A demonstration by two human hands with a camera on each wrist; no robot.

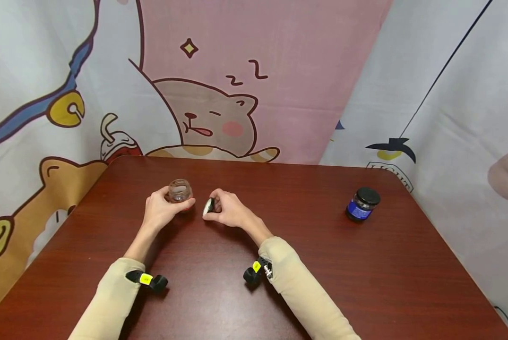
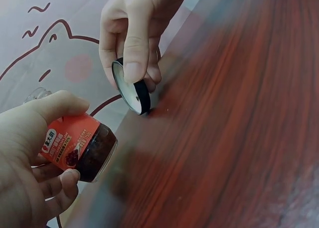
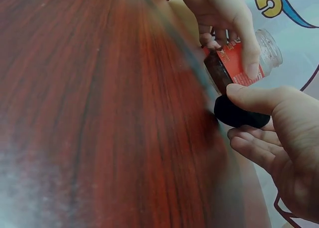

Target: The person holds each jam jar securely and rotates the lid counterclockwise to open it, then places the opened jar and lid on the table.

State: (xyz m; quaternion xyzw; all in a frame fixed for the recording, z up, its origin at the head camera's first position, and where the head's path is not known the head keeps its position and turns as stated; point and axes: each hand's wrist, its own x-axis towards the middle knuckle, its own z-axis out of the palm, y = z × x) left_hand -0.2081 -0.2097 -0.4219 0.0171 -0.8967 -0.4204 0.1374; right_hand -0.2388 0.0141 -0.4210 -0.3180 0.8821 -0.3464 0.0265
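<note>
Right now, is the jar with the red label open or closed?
The jar is open: its glass mouth is uncovered, and the right hand holds a black lid apart from it.

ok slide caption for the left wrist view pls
The left hand grips an open, red-labelled jar while the right hand holds a black lid nearby.

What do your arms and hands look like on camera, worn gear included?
The left hand and right hand are bare, without gloves. The left sleeve and right sleeve are plain pale beige. A black left device and black right device sit near the cuffs, each with a yellow marking; the right one shows silvery metal.
</note>
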